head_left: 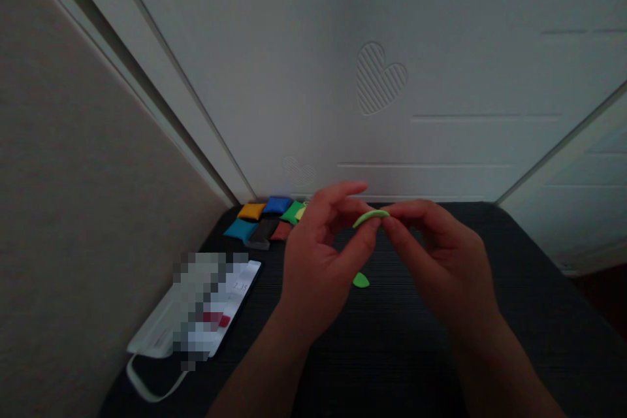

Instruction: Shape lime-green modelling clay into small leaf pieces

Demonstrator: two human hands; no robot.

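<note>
Between my two hands, above the dark table, is a thin, curved light-green piece [371, 215] that looks like soft modelling clay. My left hand [326, 251] pinches it from the left with thumb and fingers, one finger raised off it. At its right end the thumb and forefinger of my right hand [438, 255] are pressed on it. A flat, leaf-shaped green piece [361, 280] lies on the table below, partly hidden by my left hand.
Small coloured packets lie at the table's back left, among them an orange packet [251, 211], a blue packet [277, 205] and a teal packet [240, 230]. A lit phone [245, 284] and a white strapped case [154, 330] lie at the left. A white panel [441, 78] rises behind the table [382, 366].
</note>
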